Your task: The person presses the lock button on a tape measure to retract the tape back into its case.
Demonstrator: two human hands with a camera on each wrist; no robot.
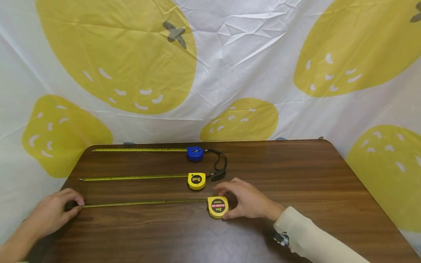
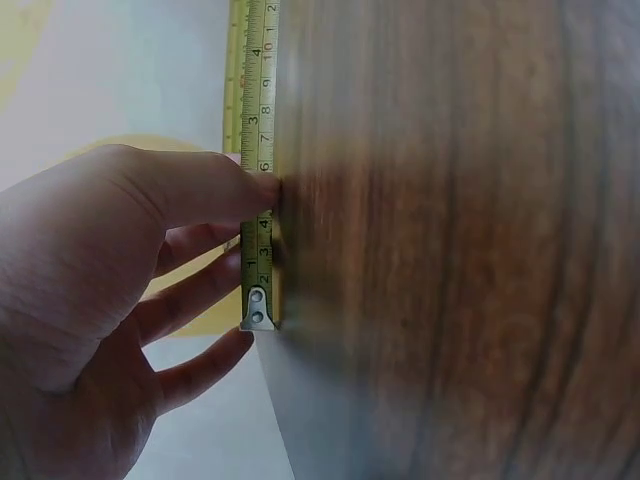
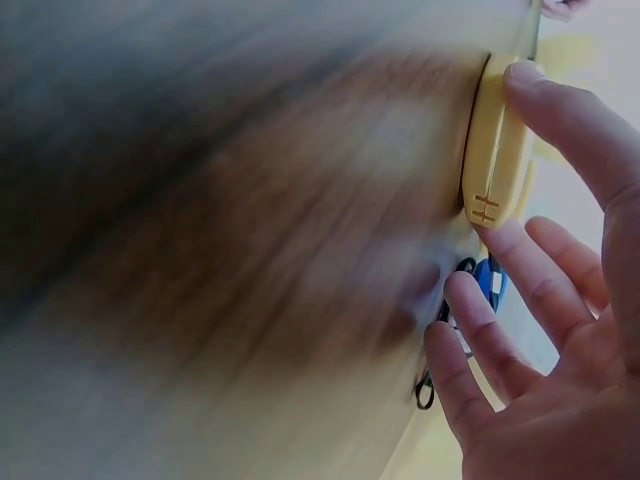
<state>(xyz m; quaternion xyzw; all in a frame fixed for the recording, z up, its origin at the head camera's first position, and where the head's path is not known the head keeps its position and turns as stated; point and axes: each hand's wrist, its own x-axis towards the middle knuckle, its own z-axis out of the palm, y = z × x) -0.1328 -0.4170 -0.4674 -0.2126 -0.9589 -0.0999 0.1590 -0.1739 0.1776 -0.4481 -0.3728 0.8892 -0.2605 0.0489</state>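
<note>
Nearest me lies a yellow 2 m tape measure [image 1: 217, 207], label upside down, its blade [image 1: 144, 203] drawn out to the left. My right hand [image 1: 248, 201] holds the case by its edges, thumb on one side and a fingertip on the other; the other fingers are spread away from it in the right wrist view. At the blade's far end, my left hand [image 1: 54, 212] pinches the strip. The left wrist view has the thumb over the markings, fingers behind, and the metal end hook [image 2: 257, 309] sticking out past the thumb.
Behind it, a yellow 3 m tape measure [image 1: 196, 181] and a blue tape measure [image 1: 195, 153] lie in line, blades pulled out leftward. A black wrist strap [image 1: 222, 160] loops to their right. A lemon-print cloth [image 1: 217, 73] hangs behind the brown wooden table [image 1: 296, 171].
</note>
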